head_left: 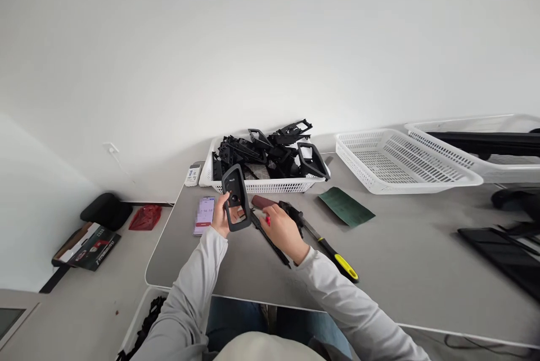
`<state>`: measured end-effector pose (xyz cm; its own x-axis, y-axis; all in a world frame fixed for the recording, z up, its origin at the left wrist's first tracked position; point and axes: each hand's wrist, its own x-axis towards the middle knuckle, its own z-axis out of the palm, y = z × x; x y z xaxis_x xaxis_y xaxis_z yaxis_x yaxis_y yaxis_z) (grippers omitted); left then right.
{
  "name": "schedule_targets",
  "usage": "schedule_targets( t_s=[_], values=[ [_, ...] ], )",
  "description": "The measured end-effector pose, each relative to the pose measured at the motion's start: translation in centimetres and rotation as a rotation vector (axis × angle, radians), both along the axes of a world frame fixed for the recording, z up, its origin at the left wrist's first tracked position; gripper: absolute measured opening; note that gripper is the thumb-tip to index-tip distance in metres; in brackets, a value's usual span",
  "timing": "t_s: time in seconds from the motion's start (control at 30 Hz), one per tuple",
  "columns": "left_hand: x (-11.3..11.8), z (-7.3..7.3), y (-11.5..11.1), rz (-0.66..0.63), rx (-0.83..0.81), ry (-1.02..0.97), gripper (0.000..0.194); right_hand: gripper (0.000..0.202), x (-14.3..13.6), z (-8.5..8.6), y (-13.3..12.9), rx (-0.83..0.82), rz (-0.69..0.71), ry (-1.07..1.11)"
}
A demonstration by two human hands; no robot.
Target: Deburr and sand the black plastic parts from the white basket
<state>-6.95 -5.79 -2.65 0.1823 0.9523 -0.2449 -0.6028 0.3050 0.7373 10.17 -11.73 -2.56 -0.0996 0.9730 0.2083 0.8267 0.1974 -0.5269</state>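
My left hand is closed on the lower left side of a black plastic frame, tilted upright above the table, with a dark panel and a round hole inside it. Just to its right, my right hand has its fingers curled round a small red item, mostly hidden by the fingers. Under and beside that hand lie a long thin black strip, a dark red sheet and a black tool whose kind I cannot make out. A file-like tool with a black and yellow handle rests to the right.
A white basket heaped with black plastic parts stands at the back. A phone and a small white box lie left. Green sandpaper, another white basket and a black panel are to the right.
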Motion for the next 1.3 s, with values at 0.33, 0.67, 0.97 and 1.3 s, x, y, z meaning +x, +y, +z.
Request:
schedule_targets(
  t_s=[0.33,0.67,0.97,1.3],
  values=[
    [0.4,-3.5,-2.4,-0.059,-0.104,-0.106,0.032,0.033,-0.5,-4.8,-2.0,-0.360,0.019,-0.252],
    [-1.4,-4.7,-2.9,0.017,-0.142,-0.079,0.051,0.031,0.6,-4.8,-1.0,-0.417,-0.110,-0.102],
    [-0.7,-4.5,-2.4,0.021,-0.177,-0.181,0.049,0.034,1.9,-4.9,-0.4,-0.422,-0.172,0.096],
    [-0.3,-5.1,-1.6,-0.003,-0.209,-0.191,0.046,0.046,3.2,-3.5,-0.6,-0.249,-0.111,0.171]
  ],
)
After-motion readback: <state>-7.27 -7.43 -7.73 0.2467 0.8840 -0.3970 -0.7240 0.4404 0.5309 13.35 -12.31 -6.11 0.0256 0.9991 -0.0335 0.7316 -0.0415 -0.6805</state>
